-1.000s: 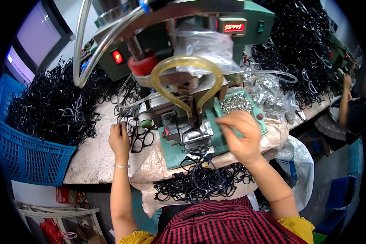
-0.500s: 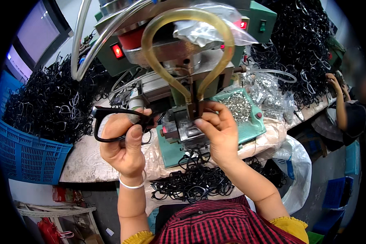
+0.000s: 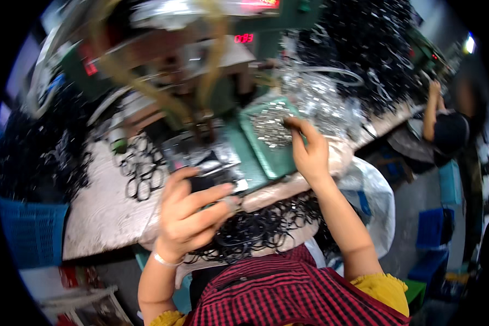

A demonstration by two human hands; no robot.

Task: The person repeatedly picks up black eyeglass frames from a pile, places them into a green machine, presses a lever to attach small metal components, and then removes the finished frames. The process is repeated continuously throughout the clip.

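My left hand (image 3: 193, 217) is open, fingers spread, above a pile of black eyeglass frames (image 3: 255, 223) at the table's near edge. No frame shows clearly in it. My right hand (image 3: 312, 152) reaches over the green tray (image 3: 274, 169) of small shiny metal parts (image 3: 270, 122). Its thumb and forefinger appear slightly apart by the parts; blur hides fine detail. Between my hands and the press stands the metal fixture (image 3: 206, 155), just beyond my left fingertips. Two yellowish hoses (image 3: 214, 49) run down to the blurred press head above it.
Several loose eyeglass frames (image 3: 141, 168) lie left of the fixture. Large frame heaps (image 3: 38, 146) stand at far left and far right. Clear plastic bags (image 3: 326, 95) sit behind the tray. A blue crate (image 3: 32, 231) is at left; another person (image 3: 445, 125) sits at right.
My left hand, which held a black eyeglass frame, is now spread and lower. My right hand has moved from the fixture to the parts tray. The whole view has shifted and blurred.
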